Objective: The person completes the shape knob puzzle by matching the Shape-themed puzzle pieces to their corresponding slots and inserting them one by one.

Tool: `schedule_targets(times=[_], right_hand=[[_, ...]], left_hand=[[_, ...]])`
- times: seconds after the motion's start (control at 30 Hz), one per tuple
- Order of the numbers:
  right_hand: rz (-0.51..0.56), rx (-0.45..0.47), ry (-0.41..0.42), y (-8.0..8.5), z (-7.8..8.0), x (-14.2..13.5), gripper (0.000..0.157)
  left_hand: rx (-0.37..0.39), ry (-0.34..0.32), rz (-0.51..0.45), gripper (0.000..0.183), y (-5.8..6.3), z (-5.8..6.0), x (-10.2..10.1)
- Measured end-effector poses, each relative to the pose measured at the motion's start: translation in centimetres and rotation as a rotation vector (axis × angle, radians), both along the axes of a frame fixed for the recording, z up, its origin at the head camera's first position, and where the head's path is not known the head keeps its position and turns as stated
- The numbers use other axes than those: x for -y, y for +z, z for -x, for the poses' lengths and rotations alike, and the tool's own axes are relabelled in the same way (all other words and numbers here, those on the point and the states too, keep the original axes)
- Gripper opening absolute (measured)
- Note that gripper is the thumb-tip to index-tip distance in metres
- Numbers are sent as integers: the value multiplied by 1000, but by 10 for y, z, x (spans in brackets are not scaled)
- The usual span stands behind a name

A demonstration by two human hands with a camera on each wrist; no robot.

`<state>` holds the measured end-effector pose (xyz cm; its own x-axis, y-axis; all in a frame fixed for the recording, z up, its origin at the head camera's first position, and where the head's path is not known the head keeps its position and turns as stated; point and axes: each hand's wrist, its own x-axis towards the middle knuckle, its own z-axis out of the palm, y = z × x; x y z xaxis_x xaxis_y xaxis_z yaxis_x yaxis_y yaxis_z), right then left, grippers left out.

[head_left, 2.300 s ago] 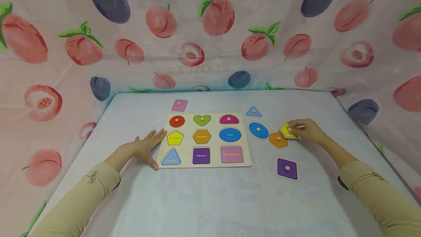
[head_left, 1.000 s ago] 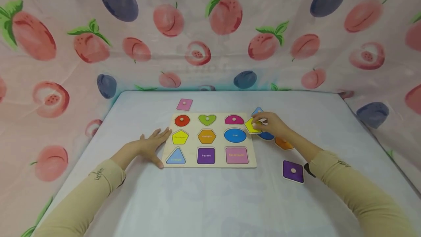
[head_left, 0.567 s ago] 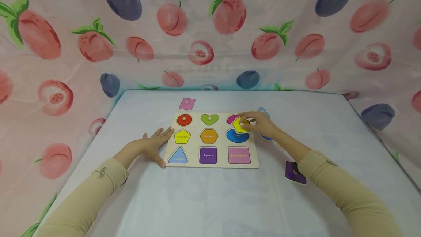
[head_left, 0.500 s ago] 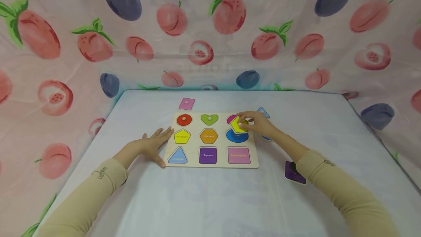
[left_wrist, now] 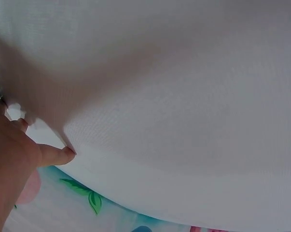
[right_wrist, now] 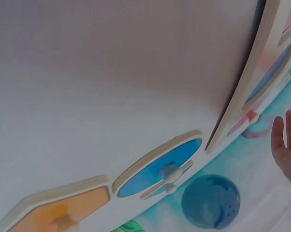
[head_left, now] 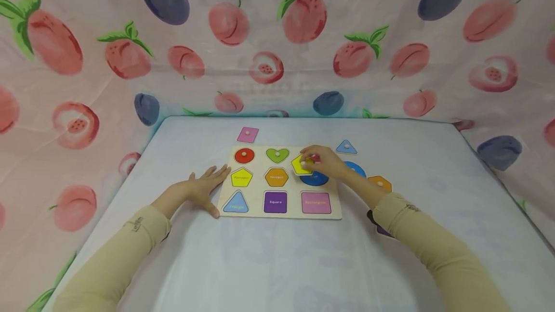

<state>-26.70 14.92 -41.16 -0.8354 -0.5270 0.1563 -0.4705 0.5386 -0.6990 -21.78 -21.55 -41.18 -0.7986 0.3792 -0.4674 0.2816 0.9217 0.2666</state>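
Observation:
In the head view a wooden shape puzzle board point(head_left: 286, 182) lies on the white table. My left hand point(head_left: 203, 189) rests with spread fingers at its left edge, thumb by the near corner; the left wrist view shows part of this hand point(left_wrist: 15, 154). My right hand point(head_left: 325, 160) pinches the yellow pentagon puzzle piece point(head_left: 300, 166) by its knob above the board, over the area between the heart and the blue oval slot point(head_left: 314, 178). A red circle point(head_left: 244, 155), a green heart point(head_left: 277, 154) and a partly hidden magenta semicircle point(head_left: 315, 157) sit in their slots, knobs up.
Loose on the table are a pink piece point(head_left: 248, 134) behind the board, a light blue triangle point(head_left: 346, 147), a blue oval point(head_left: 355, 168) and an orange hexagon point(head_left: 379, 184) to the right. A purple piece point(head_left: 385, 231) is mostly hidden under my right sleeve.
My right hand has picked up the yellow pentagon beside the orange hexagon and carried it left over the board. My left hand has stayed at the board's edge; the head view has shifted slightly.

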Motion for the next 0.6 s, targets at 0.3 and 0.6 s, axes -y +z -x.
schedule_targets(times=[0.3, 0.6], right_hand=[[-10, 16, -17, -1, -1, 22, 11], [29, -22, 16, 8, -3, 40, 10]], left_hand=[[14, 2, 3, 130, 2, 1, -3], [12, -14, 17, 130, 4, 3, -4]])
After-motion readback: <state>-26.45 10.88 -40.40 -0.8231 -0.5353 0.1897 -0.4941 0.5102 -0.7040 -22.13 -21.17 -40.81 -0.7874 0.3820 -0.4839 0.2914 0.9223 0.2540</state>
